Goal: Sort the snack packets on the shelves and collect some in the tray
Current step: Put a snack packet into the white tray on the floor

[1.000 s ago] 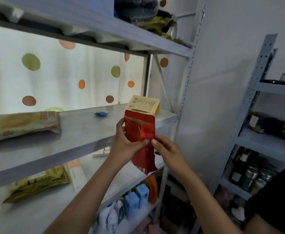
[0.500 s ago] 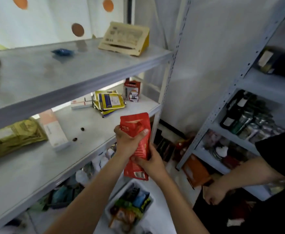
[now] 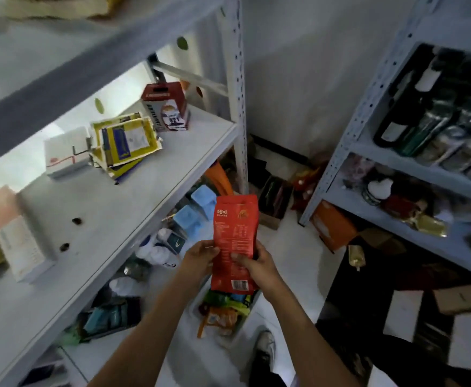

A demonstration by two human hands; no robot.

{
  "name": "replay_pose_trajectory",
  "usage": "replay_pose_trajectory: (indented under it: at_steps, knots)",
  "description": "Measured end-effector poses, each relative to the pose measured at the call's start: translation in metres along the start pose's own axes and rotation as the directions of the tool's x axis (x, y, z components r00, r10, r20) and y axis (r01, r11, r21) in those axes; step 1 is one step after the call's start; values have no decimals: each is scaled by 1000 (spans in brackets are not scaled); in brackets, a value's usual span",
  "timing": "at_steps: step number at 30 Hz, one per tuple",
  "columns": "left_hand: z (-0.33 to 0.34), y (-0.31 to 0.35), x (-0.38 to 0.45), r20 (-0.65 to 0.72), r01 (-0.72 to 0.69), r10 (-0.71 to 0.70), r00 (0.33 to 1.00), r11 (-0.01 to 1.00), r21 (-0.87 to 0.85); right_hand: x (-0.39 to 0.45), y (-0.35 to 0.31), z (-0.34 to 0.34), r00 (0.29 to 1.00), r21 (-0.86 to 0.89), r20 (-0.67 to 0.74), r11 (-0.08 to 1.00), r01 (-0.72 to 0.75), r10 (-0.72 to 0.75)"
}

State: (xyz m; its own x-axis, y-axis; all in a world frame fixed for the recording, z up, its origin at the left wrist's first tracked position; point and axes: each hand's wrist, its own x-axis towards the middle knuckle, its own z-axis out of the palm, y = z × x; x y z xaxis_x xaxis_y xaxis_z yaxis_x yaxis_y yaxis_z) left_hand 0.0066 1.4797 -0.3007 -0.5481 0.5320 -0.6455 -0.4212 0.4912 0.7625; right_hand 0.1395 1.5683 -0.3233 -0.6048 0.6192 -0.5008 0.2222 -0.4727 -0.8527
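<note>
Flanking red packet (image 3: 235, 238) — shelf (image 3: 133, 202), tray (image 3: 245, 317)

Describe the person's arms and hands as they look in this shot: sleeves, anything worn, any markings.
Both forearms are bare from the bottom edge of the picture up to the wrists; no sleeve shows on either. The left hand and the right hand wear no gloves, and no watch, bracelet or ring can be seen. No markings are visible. The picture is slightly blurred, so fine details could be missed.

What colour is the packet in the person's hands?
Red, with small white print and a barcode: the snack packet, seen in the head view.
</note>
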Motion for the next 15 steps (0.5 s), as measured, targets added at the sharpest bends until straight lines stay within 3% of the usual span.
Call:
replay_pose_trajectory:
  at_steps: [9,15]
  knots:
    - [39,-98,88,-12,90,-89,996,977,191,61,109,-37,958,22,-211,981,-192,193]
    - [46,-229,184,180,62,-157,971,894,444,112,246,-59,841,69,-408,930,-361,356]
